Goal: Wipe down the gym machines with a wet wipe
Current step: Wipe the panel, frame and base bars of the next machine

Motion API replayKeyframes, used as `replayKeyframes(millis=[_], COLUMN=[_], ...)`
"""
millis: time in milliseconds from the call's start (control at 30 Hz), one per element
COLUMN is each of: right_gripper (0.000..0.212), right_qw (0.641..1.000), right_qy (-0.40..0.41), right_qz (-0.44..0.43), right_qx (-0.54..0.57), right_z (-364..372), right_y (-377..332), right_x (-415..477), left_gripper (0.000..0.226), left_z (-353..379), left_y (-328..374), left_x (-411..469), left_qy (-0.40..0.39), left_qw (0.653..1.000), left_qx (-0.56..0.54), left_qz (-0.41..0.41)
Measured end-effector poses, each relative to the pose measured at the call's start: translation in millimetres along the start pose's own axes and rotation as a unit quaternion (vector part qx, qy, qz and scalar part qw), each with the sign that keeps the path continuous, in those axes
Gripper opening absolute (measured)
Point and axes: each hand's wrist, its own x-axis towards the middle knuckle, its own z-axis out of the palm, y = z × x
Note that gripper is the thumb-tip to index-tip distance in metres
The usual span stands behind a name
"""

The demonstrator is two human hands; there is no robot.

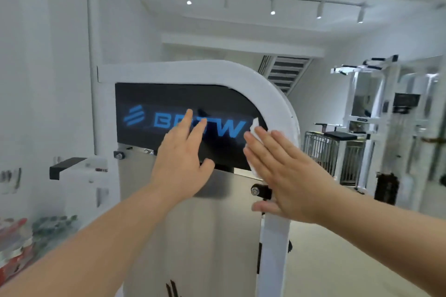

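Observation:
A white gym machine (270, 89) with a curved top frame stands right in front of me. It carries a black panel (149, 96) with blue lettering. My left hand (181, 159) lies flat on that panel with straight fingers. My right hand (282, 171) presses a white wet wipe (253, 128) against the panel's right edge, next to the curved frame. Only the wipe's top and left edge show from under the fingers.
A grey cover plate (205, 236) with bolts sits below the panel, beside a white upright post (272, 248). More white machines (366, 116) and a wire rack (321, 149) stand at the right. Bottles and red packs (29, 236) sit low at the left.

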Motion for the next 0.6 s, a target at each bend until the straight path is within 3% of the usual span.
replayKeyframes(millis=[100,200,267,467,533,600], right_gripper=[0.104,0.104,0.105,0.100,0.098,0.099], right_qw=[0.999,0.990,0.985,0.997,0.998,0.994], right_qy=[-0.034,-0.018,-0.009,-0.058,-0.033,-0.014], right_qz=[0.000,0.135,0.171,-0.046,-0.011,0.086], right_qx=[-0.040,-0.038,-0.022,-0.027,-0.054,-0.062], right_z=[-6,-30,-36,-4,-16,-36], right_y=[2,17,13,-18,8,34], right_x=[2,35,51,25,36,55], left_gripper=[0.086,0.088,0.088,0.096,0.096,0.094], left_z=[13,21,23,28,27,25], left_y=[-18,-23,-25,-33,-30,-29], left_x=[3,3,2,3,4,4], left_qy=[-0.034,-0.014,-0.010,-0.030,-0.034,-0.031], left_qw=[0.999,0.999,0.998,0.993,0.992,0.992], left_qx=[0.012,0.019,0.023,0.090,0.099,0.100], left_qz=[0.024,0.043,0.050,0.071,0.069,0.071])
